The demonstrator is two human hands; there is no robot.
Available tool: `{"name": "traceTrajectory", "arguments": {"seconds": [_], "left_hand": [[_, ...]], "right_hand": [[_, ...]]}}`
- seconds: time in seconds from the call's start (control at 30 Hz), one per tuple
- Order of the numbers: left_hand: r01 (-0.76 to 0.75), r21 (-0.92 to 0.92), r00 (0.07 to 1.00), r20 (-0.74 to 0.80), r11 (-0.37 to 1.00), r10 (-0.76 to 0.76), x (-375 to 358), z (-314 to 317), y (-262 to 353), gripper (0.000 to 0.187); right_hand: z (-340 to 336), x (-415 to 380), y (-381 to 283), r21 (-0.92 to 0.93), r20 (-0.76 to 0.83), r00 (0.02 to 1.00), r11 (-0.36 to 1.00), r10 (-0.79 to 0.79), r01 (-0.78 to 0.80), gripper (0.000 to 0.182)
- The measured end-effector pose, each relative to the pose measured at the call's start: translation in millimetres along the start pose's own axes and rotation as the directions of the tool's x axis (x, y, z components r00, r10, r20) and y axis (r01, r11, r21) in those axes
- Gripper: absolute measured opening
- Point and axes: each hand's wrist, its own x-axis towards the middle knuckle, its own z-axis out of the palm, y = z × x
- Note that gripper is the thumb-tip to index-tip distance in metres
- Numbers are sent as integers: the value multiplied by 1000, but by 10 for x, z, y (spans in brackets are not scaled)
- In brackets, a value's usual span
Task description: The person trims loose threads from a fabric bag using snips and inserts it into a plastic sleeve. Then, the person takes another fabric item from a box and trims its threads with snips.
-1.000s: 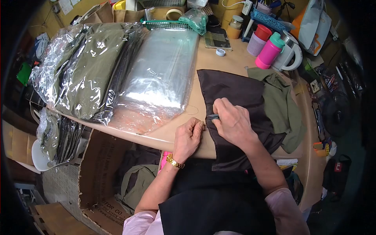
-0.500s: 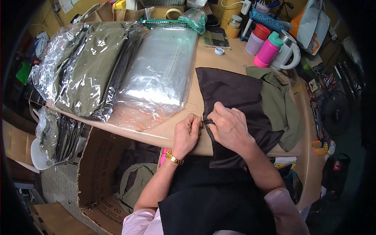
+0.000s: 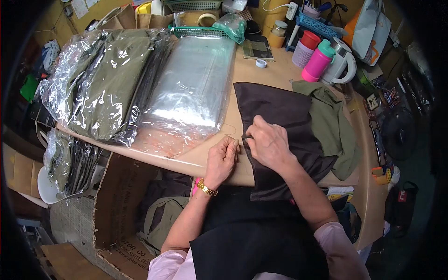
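My right hand (image 3: 270, 144) pinches the near left edge of the dark brown cloth (image 3: 280, 116) lying flat on the desk (image 3: 280, 70) while my curled left hand (image 3: 223, 161) steadies beside it, so I judge I'm mid-fold, needing an even crease next.

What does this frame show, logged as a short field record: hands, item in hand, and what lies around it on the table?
left hand: fist resting at the dark fabric's left edge, gold watch on the wrist
right hand: on the fabric, fingertips pinching a small dark item at its edge; what it is cannot be told
dark fabric: brown, flat on the table, lower end over the near edge
olive garment: crumpled, right of the fabric
clear bags: stacked, left of the fabric
bagged olive garments: far left
pink bottle: upright, behind
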Motion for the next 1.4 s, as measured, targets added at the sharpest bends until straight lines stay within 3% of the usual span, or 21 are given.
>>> {"name": "traceTrajectory", "arguments": {"seconds": [0.37,0.4,0.43,0.47,0.5,0.57,0.6,0.67,0.7,0.77,0.83,0.87,0.97,1.03,1.1,1.23,1.27,1.3,1.33,1.37,1.4], "left_hand": [[4,-79,1000,0,997,-4,20,-34,-22,30],[112,-272,992,90,956,-90,1,-119,-28,32],[226,-442,969,194,868,-154,-22,-221,-42,33],[218,-690,956,293,690,-9,-69,-351,-120,35],[216,-688,956,294,693,-6,-114,-503,-126,35],[244,-961,891,276,133,360,-192,-715,-110,40],[252,-959,891,283,133,356,-199,-711,32,40],[247,-663,966,224,707,-128,-178,-701,319,59],[391,-496,920,220,776,-323,-83,-579,239,62],[140,-265,985,-58,954,-160,-38,-72,200,54],[152,449,959,149,880,-242,103,82,404,49],[21,613,976,158,790,-149,116,191,332,42],[-77,427,957,286,901,-54,10,104,285,41],[69,460,909,337,885,-246,-92,-187,433,33],[48,517,921,308,854,-238,-219,-533,448,29],[88,660,995,-30,746,-90,-329,-838,604,26],[116,555,992,-16,824,-129,-273,-805,607,44],[-22,407,1000,-6,913,27,-183,-631,570,53],[200,108,978,31,974,-205,-129,-437,613,60],[59,170,998,4,984,-61,-13,-244,302,66],[-202,457,979,59,866,197,85,-24,220,67]], "right_hand": [[-173,-159,-159,16,113,992,999,49,-51,19],[-149,-162,-122,61,101,993,996,61,-68,19],[-133,-158,-79,62,97,994,996,57,-63,19],[-123,-149,-21,158,20,991,978,131,-133,21],[-104,-149,63,258,-50,975,946,214,-195,22],[-11,-179,342,247,-103,950,933,294,-262,29],[82,-191,479,252,-133,937,925,324,-284,29],[319,-197,653,258,-161,918,913,362,-315,30],[430,-184,667,262,-171,914,912,367,-317,28],[530,-112,649,271,-182,909,908,376,-321,26],[570,-7,613,240,-132,898,893,420,-382,24],[588,24,646,194,-114,903,901,414,-389,24],[568,101,820,149,-86,878,877,472,-457,23],[575,114,914,158,-76,862,860,501,-486,23],[599,114,928,133,-134,863,872,487,-471,21],[592,107,875,141,-107,862,866,496,-481,21],[599,112,876,139,-106,859,863,501,-487,21],[600,116,873,135,-107,856,860,506,-491,22],[604,114,871,139,-108,857,862,503,-488,22],[613,108,876,138,-122,858,864,500,-484,22],[615,102,879,135,-136,857,867,497,-480,22]]}}
